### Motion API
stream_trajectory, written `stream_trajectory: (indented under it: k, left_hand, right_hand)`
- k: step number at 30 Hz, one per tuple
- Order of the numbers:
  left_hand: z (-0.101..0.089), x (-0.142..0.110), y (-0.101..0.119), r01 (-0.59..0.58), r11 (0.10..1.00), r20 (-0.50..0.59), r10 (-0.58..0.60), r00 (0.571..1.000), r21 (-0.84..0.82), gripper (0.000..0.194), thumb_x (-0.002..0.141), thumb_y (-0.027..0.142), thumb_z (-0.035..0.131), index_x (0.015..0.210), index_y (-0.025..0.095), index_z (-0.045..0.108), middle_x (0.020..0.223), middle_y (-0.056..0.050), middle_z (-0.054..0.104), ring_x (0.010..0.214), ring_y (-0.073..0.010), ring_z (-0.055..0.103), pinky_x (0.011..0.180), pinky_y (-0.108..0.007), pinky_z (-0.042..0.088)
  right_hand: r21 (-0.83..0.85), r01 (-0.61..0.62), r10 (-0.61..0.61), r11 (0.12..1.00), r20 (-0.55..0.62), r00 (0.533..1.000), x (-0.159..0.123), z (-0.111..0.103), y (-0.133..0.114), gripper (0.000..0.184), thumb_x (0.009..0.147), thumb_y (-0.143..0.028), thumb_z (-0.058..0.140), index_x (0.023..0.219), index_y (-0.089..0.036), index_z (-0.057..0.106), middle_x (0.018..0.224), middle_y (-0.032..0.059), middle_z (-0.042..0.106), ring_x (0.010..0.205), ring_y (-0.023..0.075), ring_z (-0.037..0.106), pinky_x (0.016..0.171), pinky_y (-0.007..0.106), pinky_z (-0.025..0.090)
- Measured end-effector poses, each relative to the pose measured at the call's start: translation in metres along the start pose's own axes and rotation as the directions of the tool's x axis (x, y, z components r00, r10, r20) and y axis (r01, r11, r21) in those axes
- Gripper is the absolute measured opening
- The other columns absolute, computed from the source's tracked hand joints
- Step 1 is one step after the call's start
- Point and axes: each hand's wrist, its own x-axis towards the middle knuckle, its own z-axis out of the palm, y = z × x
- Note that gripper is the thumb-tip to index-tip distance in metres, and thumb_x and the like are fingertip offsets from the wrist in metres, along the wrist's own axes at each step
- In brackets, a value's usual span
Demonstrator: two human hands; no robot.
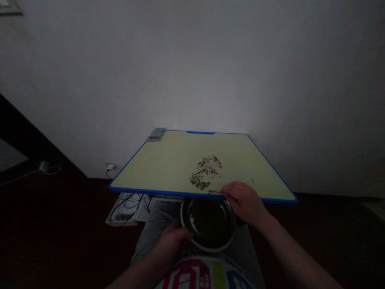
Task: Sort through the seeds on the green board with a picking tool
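My left hand grips the left rim of a round metal bowl, its thumb over the edge. The bowl rests at my lap, just under the table's front edge, and its inside is dark. My right hand is closed at the front edge of the table, pinching a thin, short stick-like tool that points left. Near its tip lies a patch of small dark seed-like bits. Behind it, a mixed patch of dark and pale bits spreads over the pale tabletop.
A phone-like flat object, blurred out, lies on the table's back left corner. One small dark sliver lies to the right. Under the table is a white box with cables. A plug sits in the wall behind.
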Motion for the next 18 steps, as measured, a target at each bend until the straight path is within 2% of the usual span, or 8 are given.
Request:
stream_trajectory:
  k: [7,13,18]
  left_hand:
    - [0.008,-0.004,0.005,0.002,1.0,-0.02,-0.002,1.0,-0.031,0.042,0.056,0.003,0.058,0.096,0.015,0.065,0.081,-0.006,0.077,0.084,-0.0271,0.072,0.077,-0.04,0.055]
    - [0.004,-0.001,0.003,-0.023,0.999,0.041,0.025,0.999,-0.035,0.043,0.059,0.002,0.058,0.1,0.013,0.065,0.083,-0.008,0.076,0.079,-0.0254,0.072,0.077,-0.04,0.055]
    - [0.003,-0.001,0.002,-0.001,0.999,0.024,0.002,1.0,-0.039,0.046,0.059,0.002,0.057,0.103,0.014,0.064,0.085,-0.008,0.076,0.079,-0.0252,0.071,0.075,-0.04,0.055]
  right_hand:
    - [0.041,-0.01,0.01,0.999,0.012,1.0,0.007,0.001,-0.003,0.018,0.089,-0.015,0.049,0.09,-0.018,0.067,0.084,0.0057,0.072,0.08,0.0172,0.065,0.077,0.032,0.05]
    - [0.078,-0.008,0.004,0.997,0.048,0.999,0.011,0.004,-0.005,0.017,0.089,-0.016,0.049,0.091,-0.017,0.067,0.084,0.0061,0.071,0.079,0.0174,0.063,0.077,0.032,0.05]
    - [0.102,-0.004,-0.002,0.995,0.059,0.998,0.007,0.001,-0.007,0.019,0.09,-0.016,0.048,0.089,-0.018,0.067,0.083,0.0061,0.071,0.079,0.0173,0.063,0.077,0.032,0.05]
